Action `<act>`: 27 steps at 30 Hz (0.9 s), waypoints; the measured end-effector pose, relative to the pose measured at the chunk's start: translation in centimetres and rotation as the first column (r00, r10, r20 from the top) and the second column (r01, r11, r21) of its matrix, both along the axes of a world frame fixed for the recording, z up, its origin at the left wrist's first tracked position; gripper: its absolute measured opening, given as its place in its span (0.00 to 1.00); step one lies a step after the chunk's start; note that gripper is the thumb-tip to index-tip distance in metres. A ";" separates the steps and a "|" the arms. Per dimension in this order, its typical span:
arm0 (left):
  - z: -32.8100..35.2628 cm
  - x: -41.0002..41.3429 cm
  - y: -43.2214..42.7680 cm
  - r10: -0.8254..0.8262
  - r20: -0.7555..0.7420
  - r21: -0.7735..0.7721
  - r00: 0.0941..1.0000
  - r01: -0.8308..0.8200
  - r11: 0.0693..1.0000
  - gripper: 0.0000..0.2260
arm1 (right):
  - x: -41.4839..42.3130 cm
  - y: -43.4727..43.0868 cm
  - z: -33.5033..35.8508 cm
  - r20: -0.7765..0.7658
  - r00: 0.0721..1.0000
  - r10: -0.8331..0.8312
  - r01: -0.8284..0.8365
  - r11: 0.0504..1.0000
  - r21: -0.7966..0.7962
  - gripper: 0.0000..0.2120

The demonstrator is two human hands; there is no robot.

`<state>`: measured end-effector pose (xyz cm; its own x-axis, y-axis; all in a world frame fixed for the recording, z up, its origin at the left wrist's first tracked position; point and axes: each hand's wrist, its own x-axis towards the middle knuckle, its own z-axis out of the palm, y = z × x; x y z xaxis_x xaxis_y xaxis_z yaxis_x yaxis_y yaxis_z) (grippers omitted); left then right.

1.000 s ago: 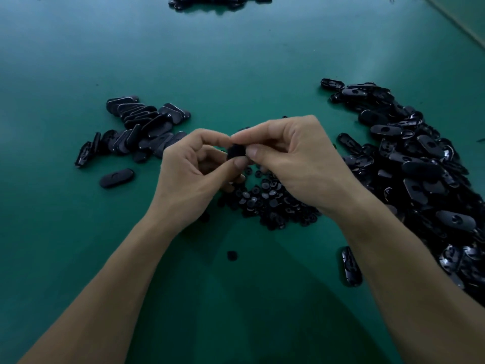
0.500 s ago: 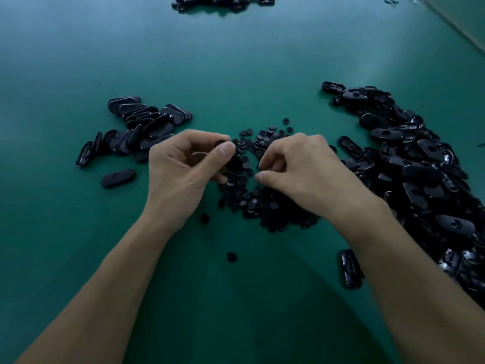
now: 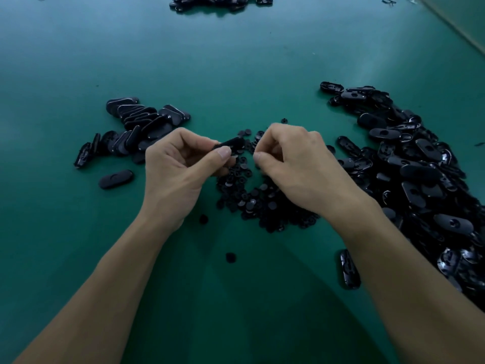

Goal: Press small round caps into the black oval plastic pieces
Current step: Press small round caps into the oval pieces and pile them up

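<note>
Green table (image 3: 236, 61): cap pile (image 3: 252, 200) at centre. Left hand (image 3: 178, 172), knuckles up, thumb and fingers pinching one oval piece (image 3: 232, 143) above the pile. Right hand (image 3: 296, 164) alongside, fingertips curled together; any cap within unseen.

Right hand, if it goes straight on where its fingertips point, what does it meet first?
Likely the black oval piece held by the left hand, just across a small gap; depth is unclear.

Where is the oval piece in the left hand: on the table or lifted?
Lifted. The left hand pinches the oval piece between thumb and fingers, above the pile of caps. Capped or not: cannot tell.
</note>
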<state>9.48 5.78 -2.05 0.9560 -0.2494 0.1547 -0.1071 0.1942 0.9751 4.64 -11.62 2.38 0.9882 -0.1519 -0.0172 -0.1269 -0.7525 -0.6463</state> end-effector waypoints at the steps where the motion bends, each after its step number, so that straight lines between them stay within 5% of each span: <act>1: 0.0 0.0 0.0 -0.006 0.000 0.006 1.000 0.006 1.000 0.07 | 0.0 0.1 0.2 0.017 1.000 0.004 -0.005 0.999 0.042 0.05; 9: 0.2 0.1 -0.2 0.005 -0.038 0.023 0.999 -0.004 1.000 0.07 | -0.1 0.6 0.9 0.219 0.975 -0.037 -0.010 0.978 0.210 0.02; 27: 0.4 -0.2 -0.2 -0.006 -0.026 0.086 1.000 0.008 0.996 0.07 | -0.1 1.3 1.3 0.261 0.965 0.004 -0.066 0.971 0.229 0.04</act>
<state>9.28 5.60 -1.64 0.9575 -0.2676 0.1078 -0.0808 0.1102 0.9906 4.54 -10.34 3.63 0.9683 -0.1398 0.2071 0.0901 -0.5774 -0.8114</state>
